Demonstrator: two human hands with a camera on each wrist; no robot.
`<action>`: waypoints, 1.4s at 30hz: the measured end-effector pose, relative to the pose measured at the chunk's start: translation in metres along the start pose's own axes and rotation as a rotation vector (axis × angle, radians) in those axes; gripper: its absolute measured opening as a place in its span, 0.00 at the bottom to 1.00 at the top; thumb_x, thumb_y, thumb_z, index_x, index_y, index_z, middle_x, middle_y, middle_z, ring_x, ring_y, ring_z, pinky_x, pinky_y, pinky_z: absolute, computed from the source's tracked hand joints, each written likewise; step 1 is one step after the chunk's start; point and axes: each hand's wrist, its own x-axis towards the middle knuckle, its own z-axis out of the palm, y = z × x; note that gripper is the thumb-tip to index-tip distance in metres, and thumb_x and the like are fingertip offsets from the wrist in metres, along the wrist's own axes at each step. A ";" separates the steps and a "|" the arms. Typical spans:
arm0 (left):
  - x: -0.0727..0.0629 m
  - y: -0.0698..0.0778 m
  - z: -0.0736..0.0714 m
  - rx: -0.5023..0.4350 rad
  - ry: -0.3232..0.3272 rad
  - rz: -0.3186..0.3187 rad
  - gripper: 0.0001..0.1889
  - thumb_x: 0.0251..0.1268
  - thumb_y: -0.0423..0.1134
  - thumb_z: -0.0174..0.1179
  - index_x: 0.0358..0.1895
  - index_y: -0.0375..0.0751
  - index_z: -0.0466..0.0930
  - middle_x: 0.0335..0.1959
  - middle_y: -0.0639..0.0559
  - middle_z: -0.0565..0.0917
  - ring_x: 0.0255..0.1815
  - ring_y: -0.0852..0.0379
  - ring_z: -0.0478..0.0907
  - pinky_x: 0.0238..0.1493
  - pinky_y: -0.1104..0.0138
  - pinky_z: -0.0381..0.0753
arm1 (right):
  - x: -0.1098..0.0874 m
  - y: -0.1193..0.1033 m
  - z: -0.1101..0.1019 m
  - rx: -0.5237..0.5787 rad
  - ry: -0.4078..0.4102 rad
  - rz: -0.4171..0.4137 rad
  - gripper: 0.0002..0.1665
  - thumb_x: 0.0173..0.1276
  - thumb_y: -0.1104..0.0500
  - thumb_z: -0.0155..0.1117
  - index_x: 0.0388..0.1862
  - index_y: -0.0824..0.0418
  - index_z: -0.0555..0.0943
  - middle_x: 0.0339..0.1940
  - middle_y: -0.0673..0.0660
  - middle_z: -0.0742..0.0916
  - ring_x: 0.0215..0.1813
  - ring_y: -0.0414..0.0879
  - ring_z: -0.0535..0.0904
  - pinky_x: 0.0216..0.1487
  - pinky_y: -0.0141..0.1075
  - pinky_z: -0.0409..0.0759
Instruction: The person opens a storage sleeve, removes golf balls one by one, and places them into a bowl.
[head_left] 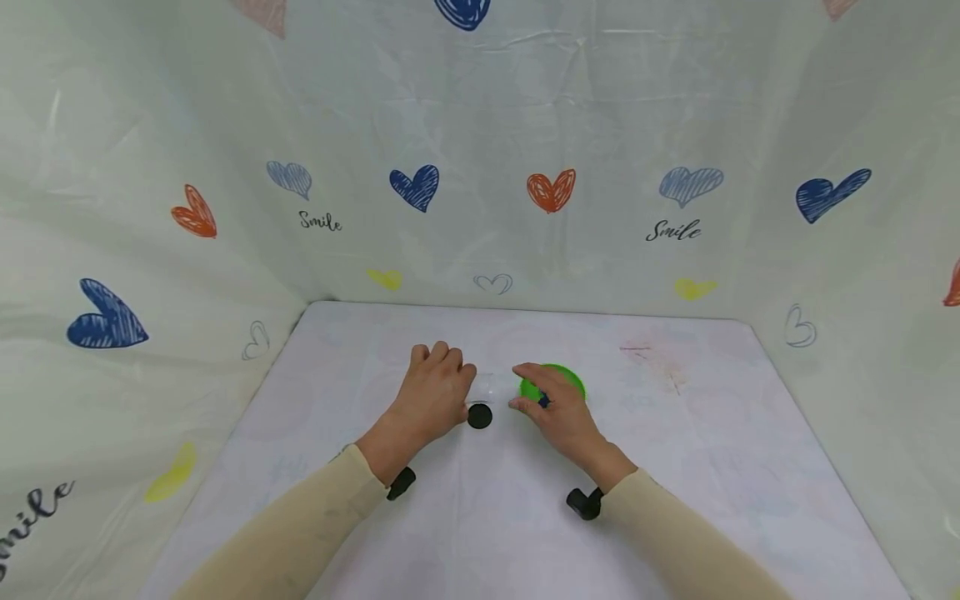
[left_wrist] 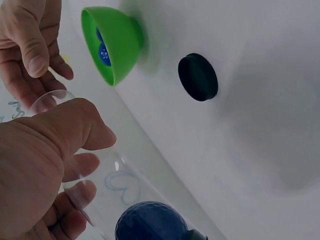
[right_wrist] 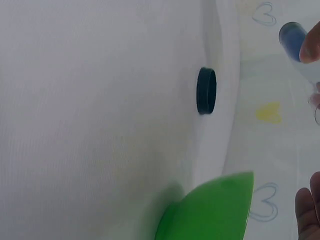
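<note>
My left hand (head_left: 431, 392) grips a clear, see-through tube (left_wrist: 120, 167) from the side, thumb on one side and fingers on the other. A dark blue dimpled ball (left_wrist: 150, 222) sits in the tube's far end. The tube's round open rim points towards my right hand (head_left: 562, 417), whose fingers are relaxed, spread from the thumb and hold nothing. In the head view that hand overlaps a green bowl (head_left: 564, 375). Inside the bowl is a blue ball with white specks (left_wrist: 103, 54), with more blue behind it. A round black lid (left_wrist: 198, 77) lies on the table between the hands.
A white-covered table (head_left: 480, 533) lies under both hands. A pale curtain (head_left: 480, 108) printed with hearts and "Smile" hangs behind it and along both sides. Small black devices (head_left: 585, 504) are strapped at both wrists.
</note>
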 end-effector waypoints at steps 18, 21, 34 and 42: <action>0.002 0.007 -0.015 0.066 -0.091 0.017 0.09 0.62 0.42 0.75 0.37 0.45 0.84 0.37 0.49 0.79 0.42 0.49 0.68 0.49 0.52 0.64 | -0.005 -0.014 0.040 0.323 0.033 0.086 0.29 0.64 0.64 0.78 0.64 0.58 0.84 0.56 0.63 0.90 0.58 0.55 0.88 0.63 0.49 0.84; 0.002 0.008 -0.019 0.068 -0.091 0.017 0.08 0.63 0.40 0.75 0.38 0.45 0.85 0.36 0.49 0.79 0.42 0.49 0.68 0.49 0.53 0.65 | -0.005 -0.015 0.041 0.347 0.036 0.104 0.29 0.64 0.64 0.78 0.64 0.58 0.84 0.56 0.64 0.89 0.58 0.55 0.88 0.62 0.48 0.84; 0.003 0.008 -0.025 0.069 -0.154 0.004 0.13 0.63 0.44 0.76 0.45 0.45 0.87 0.40 0.49 0.79 0.45 0.48 0.69 0.52 0.51 0.66 | -0.006 -0.018 0.043 0.399 0.031 0.122 0.32 0.62 0.67 0.79 0.65 0.64 0.81 0.61 0.62 0.87 0.58 0.58 0.88 0.62 0.46 0.85; 0.002 0.007 -0.024 0.039 -0.144 0.017 0.12 0.62 0.42 0.76 0.45 0.45 0.87 0.39 0.50 0.79 0.44 0.49 0.68 0.52 0.50 0.67 | -0.006 -0.019 0.043 0.335 0.029 0.124 0.36 0.59 0.67 0.82 0.67 0.60 0.79 0.56 0.57 0.88 0.55 0.54 0.87 0.59 0.41 0.86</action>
